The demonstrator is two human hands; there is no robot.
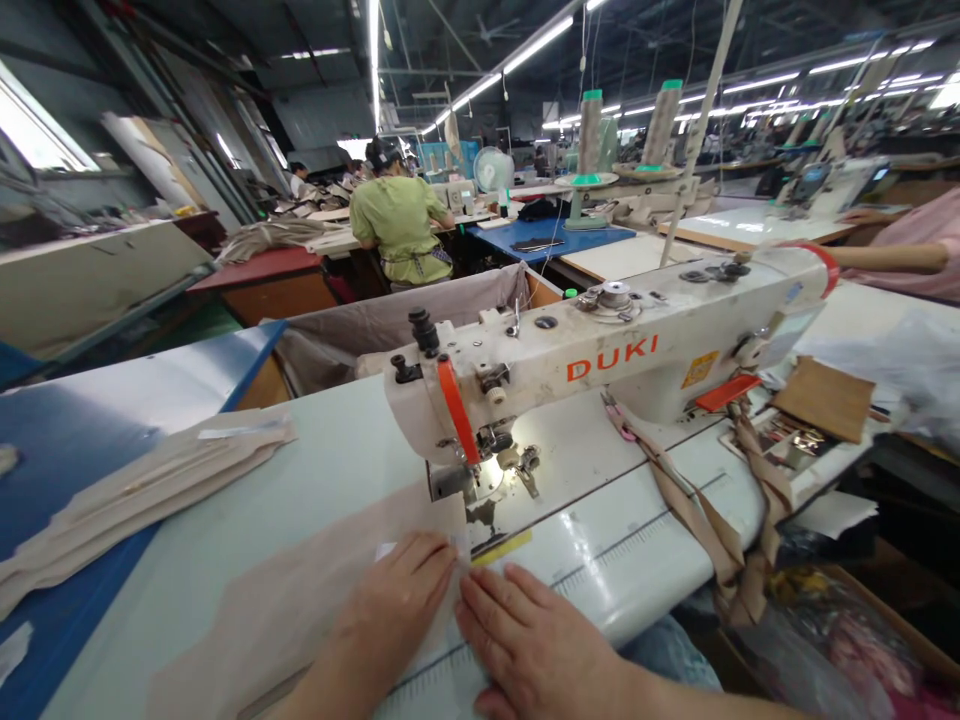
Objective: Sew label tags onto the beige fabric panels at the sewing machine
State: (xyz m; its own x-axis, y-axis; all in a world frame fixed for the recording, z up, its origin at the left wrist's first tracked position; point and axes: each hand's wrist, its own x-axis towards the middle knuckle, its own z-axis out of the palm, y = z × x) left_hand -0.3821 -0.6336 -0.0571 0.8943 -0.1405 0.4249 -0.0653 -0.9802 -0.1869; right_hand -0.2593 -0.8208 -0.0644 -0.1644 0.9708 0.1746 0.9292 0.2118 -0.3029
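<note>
Squarely at the front of the table, both hands lie flat on a pale beige fabric piece [292, 610] that is spread on the white sewing table [337, 450]. The left hand [397, 600] rests palm down, fingers stretched out and together, its fingertips just short of the presser foot [480, 492]. The right hand [540, 640] lies just beside it, fingers likewise extended and grasping nothing, pressing the cloth's edge near a short yellow strip [501, 548] on the machine bed.

The fabric's far end reaches under the lit needle area of the sewing machine [675, 330], whose white arm carries "DUKI" in orange capitals. A yellow sticker [699, 368] on the arm is too small to read. Printed ruler marks [637, 545] run along the table's front edge.

Folded beige pieces [150, 480] are stacked at the left, well apart from the hands. Cloth strips [697, 510] hang off the right edge. Behind, a person in a green shirt [401, 225] sits facing away.
</note>
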